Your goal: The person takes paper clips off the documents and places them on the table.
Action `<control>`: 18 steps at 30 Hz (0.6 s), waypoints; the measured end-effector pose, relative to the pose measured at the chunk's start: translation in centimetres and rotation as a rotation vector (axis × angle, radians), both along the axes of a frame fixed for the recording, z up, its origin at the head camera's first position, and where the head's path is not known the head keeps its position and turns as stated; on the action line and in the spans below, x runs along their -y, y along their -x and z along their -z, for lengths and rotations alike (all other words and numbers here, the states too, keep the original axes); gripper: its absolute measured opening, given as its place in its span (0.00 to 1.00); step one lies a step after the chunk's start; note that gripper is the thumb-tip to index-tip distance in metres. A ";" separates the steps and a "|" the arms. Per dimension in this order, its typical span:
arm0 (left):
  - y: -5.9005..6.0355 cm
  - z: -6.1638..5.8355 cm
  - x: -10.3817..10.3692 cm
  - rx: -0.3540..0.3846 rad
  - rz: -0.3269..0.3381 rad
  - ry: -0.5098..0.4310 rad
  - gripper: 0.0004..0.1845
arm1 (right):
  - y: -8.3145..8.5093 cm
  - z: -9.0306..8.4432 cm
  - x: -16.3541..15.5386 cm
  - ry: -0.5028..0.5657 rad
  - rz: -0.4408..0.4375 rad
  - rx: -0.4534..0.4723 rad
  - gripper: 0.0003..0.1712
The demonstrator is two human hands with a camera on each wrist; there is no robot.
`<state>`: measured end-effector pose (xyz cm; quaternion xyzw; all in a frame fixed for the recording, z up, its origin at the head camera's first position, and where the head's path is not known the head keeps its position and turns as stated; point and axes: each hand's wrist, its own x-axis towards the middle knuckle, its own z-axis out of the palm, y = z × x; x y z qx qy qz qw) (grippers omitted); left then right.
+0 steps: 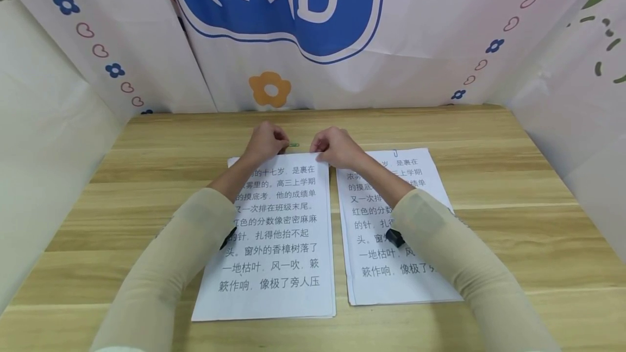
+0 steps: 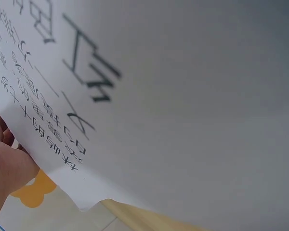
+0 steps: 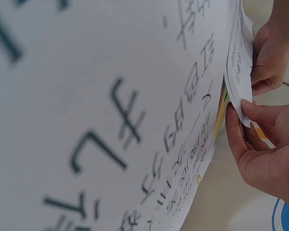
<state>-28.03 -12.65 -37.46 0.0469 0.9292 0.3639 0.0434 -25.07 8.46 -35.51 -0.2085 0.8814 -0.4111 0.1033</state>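
Pinching the left paper stack's top edge — left hand and right hand — green paper clip between them.

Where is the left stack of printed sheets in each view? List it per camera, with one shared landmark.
Head: left stack of printed sheets lies centre-left on the table, both hands at its top edge.
Left wrist: fills most of the picture, left hand at its edge.
Right wrist: fills the left and centre, right hand pinching its edge.
Shared landmark: the large printed characters.

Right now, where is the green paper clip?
In the head view, the green paper clip lies on the wooden table at the left paper stack's top edge, between both hands.
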 end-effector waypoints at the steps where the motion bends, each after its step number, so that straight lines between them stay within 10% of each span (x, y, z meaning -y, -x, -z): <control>1: 0.0 0.0 0.0 0.001 -0.003 -0.001 0.05 | 0.0 0.0 0.0 0.001 -0.001 0.001 0.09; 18: -1.6 -1.2 0.9 -0.105 0.046 -0.046 0.07 | 0.2 0.0 0.3 -0.050 0.002 0.002 0.09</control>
